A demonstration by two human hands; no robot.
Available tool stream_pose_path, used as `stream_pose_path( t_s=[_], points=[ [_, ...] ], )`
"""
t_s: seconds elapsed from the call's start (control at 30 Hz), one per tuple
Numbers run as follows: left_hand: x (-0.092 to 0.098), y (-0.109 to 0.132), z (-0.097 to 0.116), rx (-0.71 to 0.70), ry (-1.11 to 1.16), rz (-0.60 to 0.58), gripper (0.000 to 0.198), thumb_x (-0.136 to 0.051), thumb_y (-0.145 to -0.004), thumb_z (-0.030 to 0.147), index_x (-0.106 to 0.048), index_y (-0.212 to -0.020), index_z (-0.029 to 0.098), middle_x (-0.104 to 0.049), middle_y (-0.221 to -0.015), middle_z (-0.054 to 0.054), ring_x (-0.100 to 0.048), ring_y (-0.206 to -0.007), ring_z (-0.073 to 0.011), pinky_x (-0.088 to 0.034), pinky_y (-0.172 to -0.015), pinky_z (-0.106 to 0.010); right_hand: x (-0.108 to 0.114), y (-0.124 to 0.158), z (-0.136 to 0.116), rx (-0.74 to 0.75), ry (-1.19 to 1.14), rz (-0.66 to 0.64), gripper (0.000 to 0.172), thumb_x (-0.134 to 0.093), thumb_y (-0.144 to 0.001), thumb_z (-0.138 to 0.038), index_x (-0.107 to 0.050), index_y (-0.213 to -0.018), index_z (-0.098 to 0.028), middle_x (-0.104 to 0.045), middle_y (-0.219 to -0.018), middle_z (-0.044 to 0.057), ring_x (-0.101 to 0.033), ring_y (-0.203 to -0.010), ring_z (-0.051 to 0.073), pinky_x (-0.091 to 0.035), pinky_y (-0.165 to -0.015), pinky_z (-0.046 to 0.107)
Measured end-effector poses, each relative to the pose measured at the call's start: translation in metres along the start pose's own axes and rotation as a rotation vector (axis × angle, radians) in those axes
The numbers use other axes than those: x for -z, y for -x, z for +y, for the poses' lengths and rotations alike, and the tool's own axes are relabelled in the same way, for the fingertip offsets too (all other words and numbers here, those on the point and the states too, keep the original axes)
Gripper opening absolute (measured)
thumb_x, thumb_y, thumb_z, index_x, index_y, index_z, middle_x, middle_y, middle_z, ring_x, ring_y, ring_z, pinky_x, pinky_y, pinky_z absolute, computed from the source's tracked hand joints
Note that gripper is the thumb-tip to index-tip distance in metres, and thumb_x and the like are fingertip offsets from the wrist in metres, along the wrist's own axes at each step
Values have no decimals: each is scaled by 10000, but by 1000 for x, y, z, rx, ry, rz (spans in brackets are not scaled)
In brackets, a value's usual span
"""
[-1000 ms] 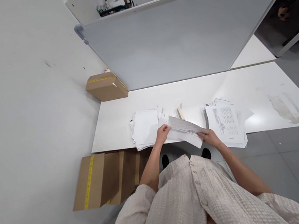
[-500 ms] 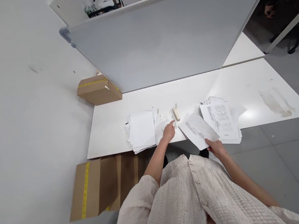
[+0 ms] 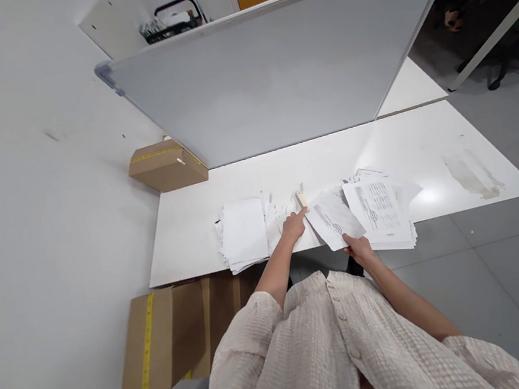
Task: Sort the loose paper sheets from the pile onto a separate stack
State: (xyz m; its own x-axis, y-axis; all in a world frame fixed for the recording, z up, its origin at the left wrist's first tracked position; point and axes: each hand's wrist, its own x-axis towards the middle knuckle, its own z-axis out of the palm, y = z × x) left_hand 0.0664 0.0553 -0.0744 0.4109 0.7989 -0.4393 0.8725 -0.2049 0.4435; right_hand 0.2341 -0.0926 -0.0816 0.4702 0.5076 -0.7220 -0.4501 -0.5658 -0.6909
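Note:
My right hand is closed on the lower right edge of a printed paper sheet with a round dark mark on it. The sheet is tilted, and its upper left corner lies over part of a small cream-coloured oblong object. My left hand has its index finger stretched out, the tip at that corner beside the oblong object. Whether the fingertip presses on the paper or the object, I cannot tell. Left of it lies a stack of blank-topped paper; a stack of printed sheets lies at the right.
A whiteboard stands upright along the back of the white table. One cardboard box sits at the table's back left corner. An open cardboard box stands below the left front edge. Small scraps lie between the stacks.
My right hand has brought the sheet left and up, so its corner now overlaps the oblong object. My left index finger has reached that corner. The view has shifted slightly.

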Motion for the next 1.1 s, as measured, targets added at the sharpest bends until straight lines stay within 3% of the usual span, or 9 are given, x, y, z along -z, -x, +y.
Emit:
stream_pose_path(
  t_s=[0.23, 0.37, 0.43, 0.53, 0.63, 0.7, 0.8, 0.9, 1.1],
  points=[
    [2, 3, 8, 76, -142, -102, 613, -348, -794, 135, -192, -1334, 383, -455, -1154, -107, -459, -1022, -275, -358, -785, -370, 1, -3, 3, 15, 18, 2, 286, -655, -597, -296, -559, -825, -152, -623, -623, 32, -526, -400, 120, -463, -345, 228],
    [7, 11, 11, 56, -123, -82, 615, -344, -804, 149, -152, -1348, 360, -472, -1105, -103, -480, -981, -248, -376, -771, -341, 3, 3, -4, 60, 38, 28, 330, -664, -586, -291, -581, -858, -122, -639, -691, 48, -524, -414, 108, -466, -353, 215],
    [10, 21, 8, 15, -80, 3, 581, -331, -820, 172, -164, -1354, 330, -484, -1085, -103, -478, -974, -237, -375, -786, -336, 9, 9, -10, 109, 63, 63, 325, -663, -582, -295, -593, -839, -108, -643, -711, 56, -527, -428, 111, -465, -349, 215],
    [17, 42, -8, 34, -31, 242, 521, -343, -836, 248, -227, -1343, 291, -460, -1155, -105, -419, -1056, -255, -336, -866, -371, 27, 19, -22, 206, 39, 122, 341, -670, -573, -316, -599, -823, -96, -647, -751, 63, -553, -490, 121, -472, -361, 205],
    [23, 64, -36, 238, -43, 477, 573, -426, -800, 360, -253, -1333, 240, -352, -1281, -133, -308, -1162, -314, -266, -930, -442, 53, 25, -33, 287, -78, 223, 422, -688, -559, -337, -582, -898, -108, -648, -828, 55, -586, -574, 129, -489, -393, 194],
    [25, 74, -56, 411, -59, 520, 677, -489, -747, 434, -241, -1334, 204, -291, -1320, -160, -270, -1180, -353, -250, -929, -479, 70, 25, -38, 263, -146, 246, 460, -702, -553, -350, -563, -927, -121, -647, -834, 51, -605, -595, 137, -502, -411, 199],
    [25, 83, -79, 576, -48, 454, 762, -528, -695, 486, -227, -1332, 196, -265, -1336, -168, -271, -1169, -374, -279, -894, -499, 87, 24, -39, 73, -109, 128, 388, -681, -607, -398, -553, -847, -123, -656, -775, 77, -619, -559, 147, -478, -374, 192],
    [24, 85, -89, 602, -14, 404, 726, -521, -694, 483, -262, -1315, 212, -276, -1337, -150, -272, -1172, -364, -300, -882, -492, 91, 27, -34, -98, -11, -1, 323, -597, -704, -437, -549, -780, -127, -663, -751, 100, -597, -484, 119, -421, -325, 170],
    [32, 86, -89, 612, 90, 408, 593, -507, -710, 459, -411, -1232, 196, -350, -1302, -137, -314, -1170, -328, -333, -879, -421, 51, 40, -26, -75, 115, -223, 282, -592, -723, -406, -571, -789, -133, -666, -753, 102, -585, -481, 112, -426, -362, 181]
  ],
)
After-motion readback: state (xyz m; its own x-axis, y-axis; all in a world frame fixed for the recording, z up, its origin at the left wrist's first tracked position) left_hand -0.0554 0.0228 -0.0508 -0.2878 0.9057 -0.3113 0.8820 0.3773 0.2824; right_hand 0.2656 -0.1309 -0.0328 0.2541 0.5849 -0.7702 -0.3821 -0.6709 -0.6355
